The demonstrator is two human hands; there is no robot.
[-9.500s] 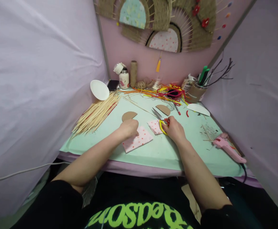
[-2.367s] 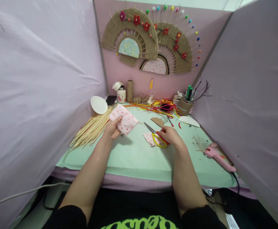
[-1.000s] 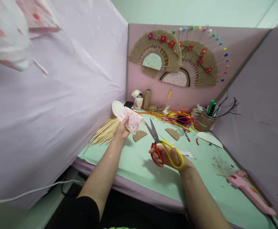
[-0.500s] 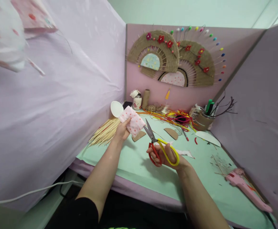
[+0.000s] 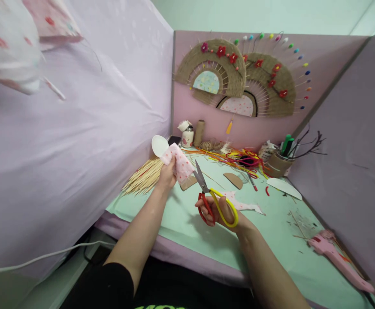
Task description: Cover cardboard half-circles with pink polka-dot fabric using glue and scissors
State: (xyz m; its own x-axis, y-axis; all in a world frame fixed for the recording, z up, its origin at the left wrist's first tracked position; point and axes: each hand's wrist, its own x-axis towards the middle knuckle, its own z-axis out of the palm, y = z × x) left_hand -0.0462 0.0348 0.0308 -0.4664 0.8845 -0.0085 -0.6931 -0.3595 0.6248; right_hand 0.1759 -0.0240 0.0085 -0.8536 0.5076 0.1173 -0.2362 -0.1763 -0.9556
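My left hand (image 5: pixel 168 175) pinches a piece of pink fabric (image 5: pixel 182 166) with red dots, raised above the table. In my right hand (image 5: pixel 221 210) is a pair of scissors (image 5: pixel 204 182) with one red and one yellow handle, fingers through the loops. The blades stand apart, their tips right at the fabric's right edge; whether they touch it I cannot tell. Below the fabric lies a brown cardboard half-disc (image 5: pixel 189 183), partly covered. A cut scrap of the dotted fabric (image 5: pixel 239 201) rests on the table behind the scissors.
Thin bamboo sticks (image 5: pixel 144 176) lie at left beside a white oval piece (image 5: pixel 159 146). Another cardboard half-disc (image 5: pixel 233 180) and a white half-disc (image 5: pixel 284 188) are farther right. A pink glue gun (image 5: pixel 338 259) rests at the right edge. Decorated fans (image 5: pixel 213 68) hang on the back board.
The dotted fabric has folded and drooped in my left hand, its right part hanging lower. The scissors have shifted slightly left, blades still apart. The whole view has moved a little.
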